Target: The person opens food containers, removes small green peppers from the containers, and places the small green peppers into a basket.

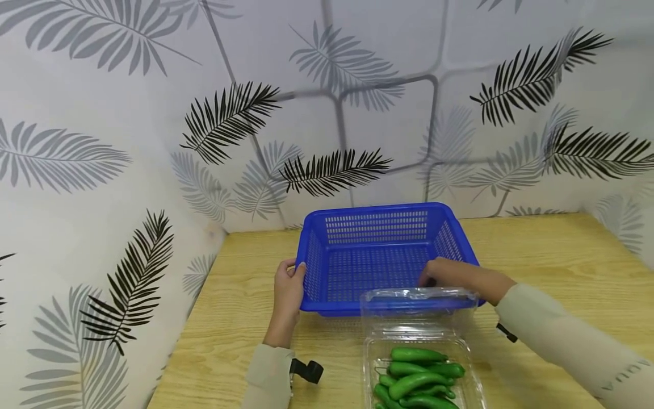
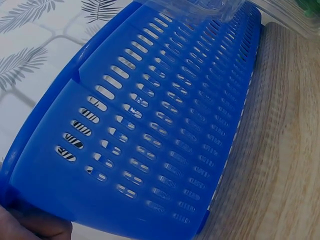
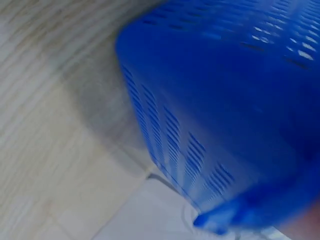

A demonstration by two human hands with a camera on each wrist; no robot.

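A blue perforated plastic basket [image 1: 378,275] sits toward the back of the table, with nothing inside. My left hand [image 1: 289,287] grips its left rim, thumb on top; some of these fingers show at the corner of the left wrist view. Across the right front rim reaches my right hand [image 1: 449,274], its fingers bent down over the basket's inner side and partly hidden. In the right wrist view, the basket's outer wall [image 3: 200,85] fills much of the picture, blurred. Whether the basket touches the table is hard to tell.
A clear plastic clamshell box [image 1: 477,380] stands open in front of the basket, its lid [image 1: 368,326] upright near the front rim. Several green chili peppers [image 1: 416,383] lie in it. Behind the wooden table [image 1: 552,267] rises a leaf-patterned wall covering [image 1: 388,45].
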